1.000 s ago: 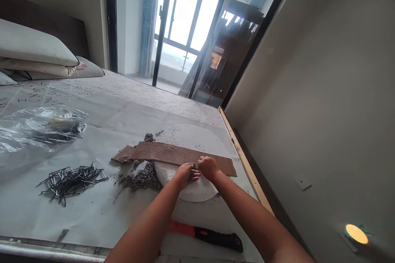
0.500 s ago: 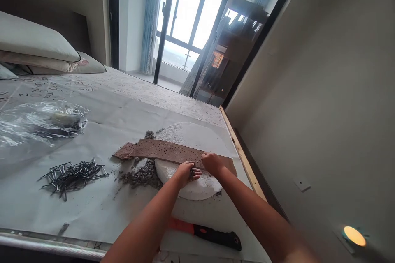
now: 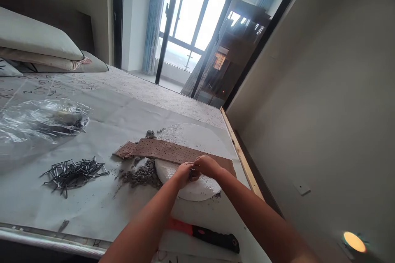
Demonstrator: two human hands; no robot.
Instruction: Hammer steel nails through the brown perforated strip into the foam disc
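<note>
My left hand (image 3: pixel 186 174) is curled around a few dark nails (image 3: pixel 191 172), palm turned to the right. Against its fingertips, my right hand (image 3: pixel 208 166) is closed in a pinch; whatever is between its fingers is too small to make out. Both hands are over the front edge of a brown perforated strip (image 3: pixel 166 151). The strip lies across a round white foam slab (image 3: pixel 197 191), its left end overlapping a smaller brown piece (image 3: pixel 125 150). Grey crumbly rubble (image 3: pixel 143 174) is heaped by the slab's left side. A loose pile of nails (image 3: pixel 74 174) lies farther left.
A tool with a red and black handle (image 3: pixel 212 238) lies near the front, partly behind my left forearm. A clear plastic bag (image 3: pixel 43 119) rests at the left on the white sheet (image 3: pixel 117 115). Along the right runs a wooden rail (image 3: pixel 240 154) beside the wall.
My right hand has moved slightly left and now meets my left hand's fingers. My left fingers, more spread before, have curled in. The view has shifted slightly.
</note>
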